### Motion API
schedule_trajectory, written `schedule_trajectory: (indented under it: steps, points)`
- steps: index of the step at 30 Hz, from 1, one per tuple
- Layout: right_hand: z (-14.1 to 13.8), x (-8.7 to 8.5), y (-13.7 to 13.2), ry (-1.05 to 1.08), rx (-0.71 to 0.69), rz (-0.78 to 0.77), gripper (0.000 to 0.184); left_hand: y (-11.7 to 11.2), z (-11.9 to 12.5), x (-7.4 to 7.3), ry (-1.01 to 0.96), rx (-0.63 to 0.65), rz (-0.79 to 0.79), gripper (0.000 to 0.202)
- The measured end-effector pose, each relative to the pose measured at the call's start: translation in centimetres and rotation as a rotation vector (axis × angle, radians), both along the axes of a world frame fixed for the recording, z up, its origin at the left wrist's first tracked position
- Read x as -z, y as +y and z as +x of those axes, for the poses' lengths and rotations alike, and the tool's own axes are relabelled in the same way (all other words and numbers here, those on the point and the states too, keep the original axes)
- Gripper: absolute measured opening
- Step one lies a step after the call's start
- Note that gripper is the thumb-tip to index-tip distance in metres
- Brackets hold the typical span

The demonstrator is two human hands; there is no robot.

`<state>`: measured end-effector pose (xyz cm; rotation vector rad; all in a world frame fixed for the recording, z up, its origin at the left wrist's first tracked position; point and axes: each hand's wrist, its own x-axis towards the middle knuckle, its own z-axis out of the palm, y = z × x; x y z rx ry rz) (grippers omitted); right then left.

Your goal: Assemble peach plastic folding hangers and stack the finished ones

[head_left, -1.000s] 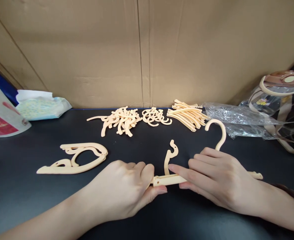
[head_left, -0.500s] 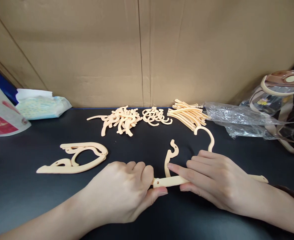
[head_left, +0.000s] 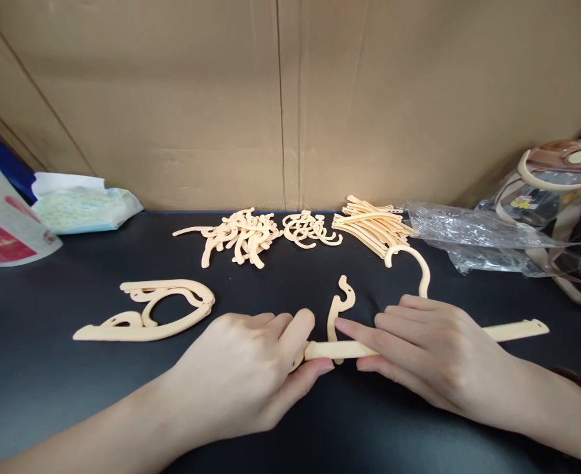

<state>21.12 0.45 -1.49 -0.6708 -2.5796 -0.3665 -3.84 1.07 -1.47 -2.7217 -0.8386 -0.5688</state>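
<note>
**Bar (head_left: 342, 350) held by left hand (head_left: 258, 372) and right hand (head_left: 433, 349)**

The left hand is curled around the bar's left end; the right hand grips farther along, the bar emerging to its right. A hook (head_left: 422, 263) juts beyond the right knuckles. Between the hands, a curved piece (head_left: 335, 308) crosses under the bar. A folded hanger (head_left: 145, 334) lies beyond the left hand, leftward.

Offering no readable text or number — carrying only a red printed panel (head_left: 1, 238), too blurred for reading, on the white container (head_left: 18, 222) at far left, showing a yellow print (head_left: 524, 203), too tiny to decipher, on the clear bottle (head_left: 556, 175) at right
</note>
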Motion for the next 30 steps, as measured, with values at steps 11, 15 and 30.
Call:
schedule_trajectory:
  steps: [11, 15, 30]
  points:
    - [2.5, -2.2, 2.2, -0.054, 0.147, 0.246, 0.020, 2.3, -1.7, -1.9, 0.029, -0.011, -0.042, 0.015]
    - [3.6, -2.9, 2.9, -0.041, 0.214, 0.364, 0.016, 2.5, -1.9, -2.1, -0.008, -0.042, 0.116, 0.017]
    - [2.7, -2.2, 1.6, 0.066, 0.184, 0.251, 0.019, 0.6, -1.1, -1.8, -0.163, 0.177, -0.176, 0.038]
